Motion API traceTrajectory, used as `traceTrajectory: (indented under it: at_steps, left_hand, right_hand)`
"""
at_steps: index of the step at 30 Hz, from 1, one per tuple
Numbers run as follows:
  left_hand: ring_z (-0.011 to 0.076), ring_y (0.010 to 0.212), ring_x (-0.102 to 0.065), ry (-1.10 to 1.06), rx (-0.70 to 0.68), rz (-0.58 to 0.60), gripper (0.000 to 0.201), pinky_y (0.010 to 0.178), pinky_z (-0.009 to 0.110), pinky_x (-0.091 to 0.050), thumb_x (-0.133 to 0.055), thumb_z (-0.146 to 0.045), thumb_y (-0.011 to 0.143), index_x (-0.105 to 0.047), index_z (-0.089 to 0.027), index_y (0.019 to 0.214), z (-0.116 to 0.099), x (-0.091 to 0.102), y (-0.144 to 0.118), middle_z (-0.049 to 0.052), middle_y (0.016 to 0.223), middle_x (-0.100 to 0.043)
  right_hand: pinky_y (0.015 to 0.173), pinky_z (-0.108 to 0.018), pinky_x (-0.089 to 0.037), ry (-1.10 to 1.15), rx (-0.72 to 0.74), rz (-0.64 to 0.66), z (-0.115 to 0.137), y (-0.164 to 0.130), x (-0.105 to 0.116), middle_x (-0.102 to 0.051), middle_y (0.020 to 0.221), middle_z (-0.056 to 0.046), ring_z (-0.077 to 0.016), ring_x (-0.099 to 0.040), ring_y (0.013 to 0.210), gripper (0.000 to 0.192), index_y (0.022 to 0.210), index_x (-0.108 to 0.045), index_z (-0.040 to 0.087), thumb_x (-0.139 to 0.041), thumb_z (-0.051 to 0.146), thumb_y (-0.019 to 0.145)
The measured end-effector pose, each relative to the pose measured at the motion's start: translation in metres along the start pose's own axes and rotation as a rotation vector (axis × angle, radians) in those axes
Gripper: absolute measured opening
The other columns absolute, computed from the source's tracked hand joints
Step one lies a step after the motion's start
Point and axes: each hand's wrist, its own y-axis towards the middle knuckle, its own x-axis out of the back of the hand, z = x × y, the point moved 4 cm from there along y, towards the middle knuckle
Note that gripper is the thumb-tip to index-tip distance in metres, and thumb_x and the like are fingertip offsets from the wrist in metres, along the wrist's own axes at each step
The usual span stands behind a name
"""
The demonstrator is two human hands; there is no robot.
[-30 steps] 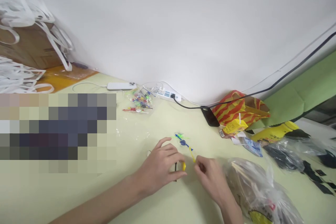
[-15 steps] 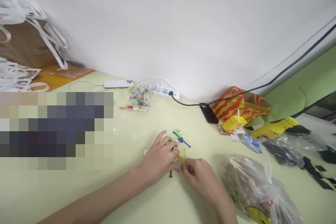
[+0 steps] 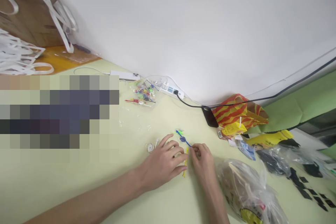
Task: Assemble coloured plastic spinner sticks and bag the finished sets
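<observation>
My left hand [image 3: 162,164] rests palm down on the pale yellow table [image 3: 78,182], fingers spread. Its fingertips touch a thin yellow plastic stick [image 3: 185,162]. My right hand [image 3: 201,159] lies right beside it, its fingertips pinching the near end of a blue plastic stick [image 3: 183,140] with a round disc on it. A small green piece [image 3: 180,132] lies just beyond the blue stick. A small white round part [image 3: 150,147] sits left of my left hand.
A clear bag of coloured sticks [image 3: 143,95], a white phone [image 3: 125,75] and a power strip [image 3: 170,90] lie by the wall. A black phone [image 3: 209,116], a red-yellow bag [image 3: 237,112], a juice box [image 3: 231,129] and plastic bags [image 3: 249,190] fill the right.
My right hand moved forward from the yellow stick to the blue stick and took its end. My left hand flattened on the table. The view shifted slightly.
</observation>
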Motion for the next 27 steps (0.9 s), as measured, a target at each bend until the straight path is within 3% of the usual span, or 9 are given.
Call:
traceTrajectory:
  at_steps: [6,12,20,27]
  left_hand:
    - [0.0187,0.099,-0.061,0.02,-0.015,-0.053,0.015,0.118,0.05,-0.029,-0.055,-0.03,0.097,-0.065,-0.023,0.106,0.002,0.002,-0.002,0.001,0.097,-0.069]
    - [0.0206,0.106,-0.06,0.054,0.19,-0.177,0.019,0.118,0.053,-0.025,-0.053,-0.031,0.098,-0.061,-0.025,0.114,0.015,0.012,-0.002,0.002,0.108,-0.069]
    - [0.0193,0.101,-0.065,-0.024,0.29,-0.233,0.029,0.118,0.05,-0.026,-0.062,-0.038,0.093,-0.055,-0.023,0.117,0.019,0.014,-0.002,0.001,0.107,-0.072]
    - [0.0167,0.096,-0.068,-0.078,0.274,-0.331,0.012,0.117,0.046,-0.029,-0.062,-0.028,0.091,-0.06,-0.022,0.102,0.016,0.022,0.001,-0.002,0.091,-0.073]
  right_hand:
    - [0.066,-0.031,-0.047,0.033,-0.024,0.01,-0.003,-0.004,-0.002,-0.062,0.079,-0.005,-0.0198,-0.058,0.07,0.028,0.086,-0.062,0.017,-0.051,0.041,0.096]
    - [0.065,-0.03,-0.042,-0.014,0.06,-0.12,0.005,-0.006,0.014,-0.058,0.072,-0.001,-0.0181,-0.052,0.068,0.023,0.079,-0.06,0.019,-0.055,0.035,0.094]
    - [0.066,-0.031,-0.043,0.053,0.366,-0.311,0.052,-0.024,0.022,-0.058,0.076,-0.002,-0.0169,-0.053,0.071,0.008,0.087,-0.058,0.019,-0.058,0.013,0.091]
    - [0.065,-0.031,-0.039,0.09,0.474,-0.25,0.078,-0.031,0.013,-0.057,0.08,-0.003,-0.0173,-0.052,0.073,0.015,0.092,-0.056,0.019,-0.056,0.004,0.089]
